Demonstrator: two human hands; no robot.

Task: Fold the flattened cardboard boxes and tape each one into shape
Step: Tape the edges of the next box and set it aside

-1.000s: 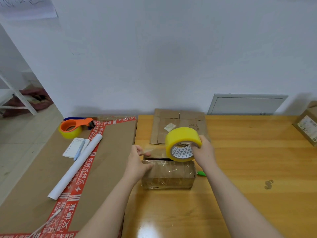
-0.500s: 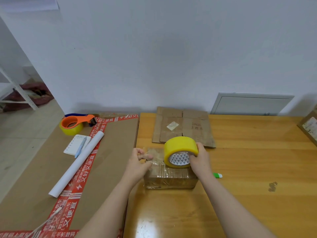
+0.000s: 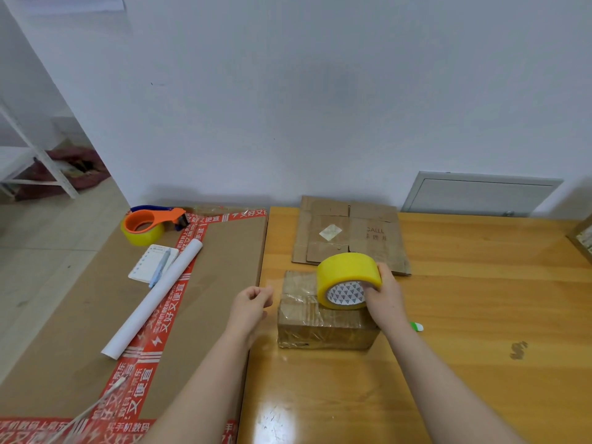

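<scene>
Since a second ago the roll of tape (image 3: 347, 274) has been lowered onto the box (image 3: 323, 325), which stands on the surface (image 3: 464, 315), and the left hand (image 3: 251, 304) has been drawn clear to its left, so a strip (image 3: 276, 285) is judged ready to be laid across the top. The left fingers (image 3: 266, 291) are pinched together, apparently on that barely visible strip; the roll is gripped by the right hand (image 3: 386, 298).

Tape roll (image 3: 347, 270): yellow; core white with grey triangle pattern. Box (image 3: 323, 330): brown. Dispenser (image 3: 150, 219), left of frame: orange. Cardboard sheet (image 3: 224, 267): brown, red-and-white printed bands.
</scene>
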